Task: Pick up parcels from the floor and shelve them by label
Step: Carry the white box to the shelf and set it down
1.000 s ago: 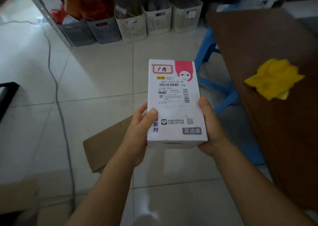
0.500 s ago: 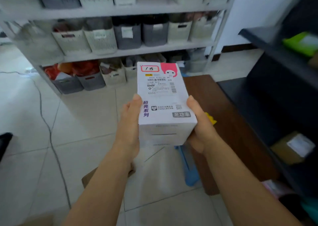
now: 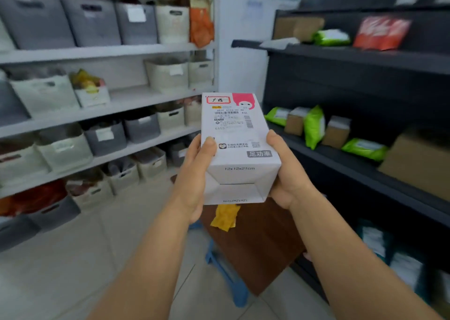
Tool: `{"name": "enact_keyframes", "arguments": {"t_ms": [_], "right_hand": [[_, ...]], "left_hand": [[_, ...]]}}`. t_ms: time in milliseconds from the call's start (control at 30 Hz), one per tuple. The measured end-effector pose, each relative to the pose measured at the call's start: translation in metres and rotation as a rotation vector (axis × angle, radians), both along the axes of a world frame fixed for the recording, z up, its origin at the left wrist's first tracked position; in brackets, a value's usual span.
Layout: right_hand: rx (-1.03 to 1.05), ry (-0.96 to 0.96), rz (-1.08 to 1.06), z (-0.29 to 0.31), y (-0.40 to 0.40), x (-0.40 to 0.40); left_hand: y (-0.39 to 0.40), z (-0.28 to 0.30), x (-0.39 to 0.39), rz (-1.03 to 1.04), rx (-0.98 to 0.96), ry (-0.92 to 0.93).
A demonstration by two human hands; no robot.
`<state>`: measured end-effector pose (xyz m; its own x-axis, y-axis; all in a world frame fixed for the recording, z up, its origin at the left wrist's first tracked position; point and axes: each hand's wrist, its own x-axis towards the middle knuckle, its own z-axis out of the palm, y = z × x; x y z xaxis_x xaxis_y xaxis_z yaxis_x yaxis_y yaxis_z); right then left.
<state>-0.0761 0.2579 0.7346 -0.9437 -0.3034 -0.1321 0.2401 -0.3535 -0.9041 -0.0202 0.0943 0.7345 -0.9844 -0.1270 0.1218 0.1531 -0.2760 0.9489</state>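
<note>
A white parcel box with a pink corner, a shipping label and a red-framed mark on top is held up in front of me at chest height. My left hand grips its left side and my right hand grips its right side. The label faces up toward me. A white rack with grey and cream bins stands ahead on the left. A black shelf unit holding green bags and brown boxes stands on the right.
Below the parcel is a brown table with a yellow cloth on it, and a blue stool beside it. Pale tiled floor spreads out at lower left. A red package lies on the upper black shelf.
My view has risen from the floor to the shelves and swung right. Both hands keep hold of the parcel, now lifted higher, with the black shelf unit much closer.
</note>
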Motion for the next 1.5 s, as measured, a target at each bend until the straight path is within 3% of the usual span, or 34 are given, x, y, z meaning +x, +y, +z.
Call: {"name": "enact_keyframes", "arguments": {"t_ms": [333,733,1200,1500], "right_hand": [[0.014,0.236,-0.313,0.103,0.126,0.055],[0.068,0.422,-0.567,0.183,0.282,0.134],[0.325,0.660,-0.923,0.241,0.482,0.247],[0.578,0.614,-1.151,0.246,0.577,0.327]], "left_hand": [[0.118,0.088,-0.003,-0.177,-0.010,0.217],[0.281,0.160,0.026,-0.521,-0.035,0.510],[0.528,0.219,0.105,-0.587,0.205,0.523],[0.649,0.233,0.155,-0.688,0.289,0.440]]}}
